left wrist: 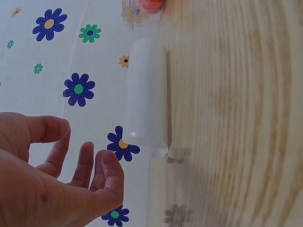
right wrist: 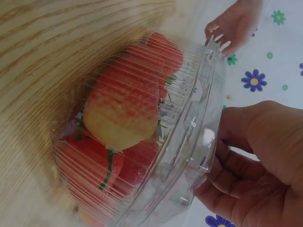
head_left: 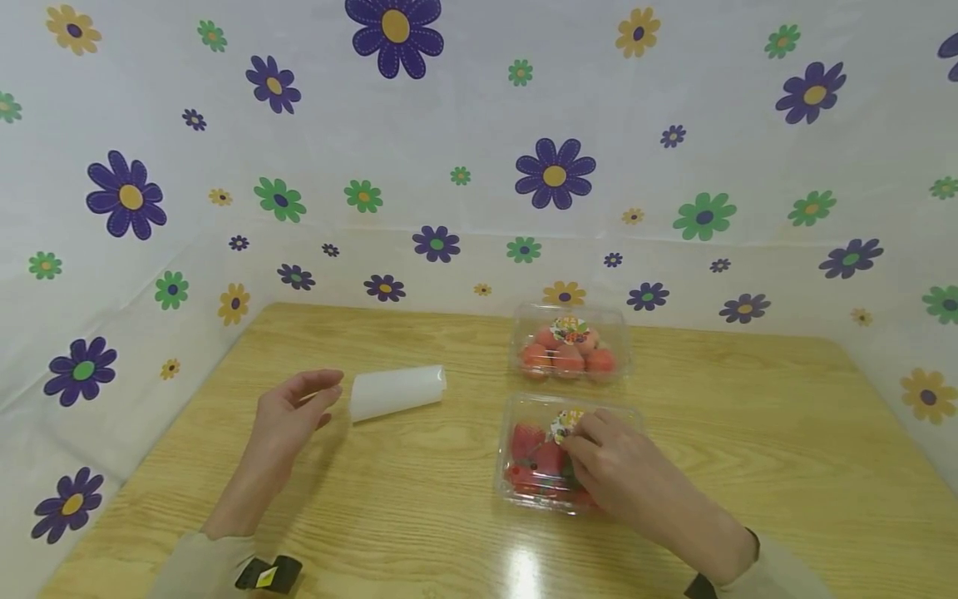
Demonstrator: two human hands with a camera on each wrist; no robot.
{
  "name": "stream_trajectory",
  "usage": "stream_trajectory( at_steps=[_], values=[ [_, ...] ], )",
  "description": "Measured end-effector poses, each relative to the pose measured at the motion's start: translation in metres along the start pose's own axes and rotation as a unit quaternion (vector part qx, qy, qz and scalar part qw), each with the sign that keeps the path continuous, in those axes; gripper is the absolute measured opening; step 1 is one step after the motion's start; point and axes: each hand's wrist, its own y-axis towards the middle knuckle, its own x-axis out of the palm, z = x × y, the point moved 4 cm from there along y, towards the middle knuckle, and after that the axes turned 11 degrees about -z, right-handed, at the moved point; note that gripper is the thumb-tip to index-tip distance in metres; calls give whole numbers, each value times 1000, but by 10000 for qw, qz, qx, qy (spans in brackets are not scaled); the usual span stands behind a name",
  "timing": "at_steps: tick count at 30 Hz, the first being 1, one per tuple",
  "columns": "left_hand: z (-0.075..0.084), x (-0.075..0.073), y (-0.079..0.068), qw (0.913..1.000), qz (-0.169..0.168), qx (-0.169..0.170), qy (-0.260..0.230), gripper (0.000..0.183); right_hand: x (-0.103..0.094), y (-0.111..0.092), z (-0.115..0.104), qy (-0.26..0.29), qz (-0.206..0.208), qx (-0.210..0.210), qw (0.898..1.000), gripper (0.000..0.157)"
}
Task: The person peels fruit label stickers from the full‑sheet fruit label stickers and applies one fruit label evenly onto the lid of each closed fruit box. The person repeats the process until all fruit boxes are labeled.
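Observation:
My right hand (head_left: 617,466) touches the lid of the nearer clear plastic box (head_left: 516,495) with bent fingers, right at its colourful sticker (head_left: 563,426). Inside lie red strawberries (head_left: 529,439); the right wrist view shows one strawberry (right wrist: 125,97) with a pale yellowish end and green stems among them. From the side, the thumb and fingers of the right hand (right wrist: 265,165) rest against the lid's top. My left hand (head_left: 288,420) hovers with loosely curled fingers and holds nothing. Just right of it lies a white paper roll (head_left: 397,393) on its side.
Behind the nearer box stands a second clear plastic box (head_left: 621,329) with several round reddish fruits (head_left: 569,360) and a similar sticker (head_left: 571,329) on its lid. A wood-grain table (head_left: 419,516) carries everything. A white flowered cloth (head_left: 464,116) rises along its back and sides.

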Motion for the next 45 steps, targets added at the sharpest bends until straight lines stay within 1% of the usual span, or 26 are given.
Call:
stream_trajectory(
  at_steps=[5, 7, 8, 10, 13, 16, 19, 22, 24, 26, 29, 34, 37, 42, 45],
  values=[
    [0, 1, 0, 10000, 7, -34, 23, 44, -6, -6, 8, 460, 447, 28, 9979, 23],
    [0, 0, 1, 10000, 17, -45, 5, 43, -10, -10, 13, 518, 606, 76, 9968, 22],
    [0, 0, 0, 10000, 15, -48, 2, 43, -12, -11, 15, 535, 618, 122, 9966, 22],
    [0, 0, 0, 10000, 17, -41, -23, 43, -16, -14, 20, 552, 569, 232, 9966, 22],
    [0, 1, 1, 10000, 6, -17, -13, 43, -18, -17, 25, 496, 381, 343, 9975, 21],
    [0, 2, 1, 10000, 16, 93, 29, 43, -17, -19, 26, 443, 117, 309, 9985, 23],
    [1, 6, 0, 9994, 2, 299, 155, 41, -14, -21, 26, 367, -318, 320, 9983, 29],
    [4, 10, -3, 9984, -102, 490, 280, 41, -10, -22, 26, 298, -768, 418, 9957, 34],
    [7, 12, -4, 9979, -163, 517, 350, 41, -7, -24, 26, 231, -948, 475, 9941, 36],
    [9, 14, -5, 9975, -187, 538, 417, 40, -6, -25, 26, 216, -966, 469, 9940, 35],
    [13, 17, -7, 9965, -166, 603, 546, 38, -6, -26, 27, 196, -886, 413, 9950, 34],
    [18, 24, -9, 9916, -121, 904, 915, 34, -6, -27, 27, 222, -847, 374, 9955, 34],
    [22, 31, -10, 9875, -143, 1089, 1134, 30, -6, -26, 27, 229, -839, 372, 9955, 31],
    [25, 45, -11, 9819, -325, 1347, 1289, 24, -5, -25, 25, 193, -851, 440, 9952, 24],
    [24, 57, -11, 9765, -527, 1620, 1317, 21, -5, -26, 24, 226, -910, 535, 9942, 24]
  ],
)
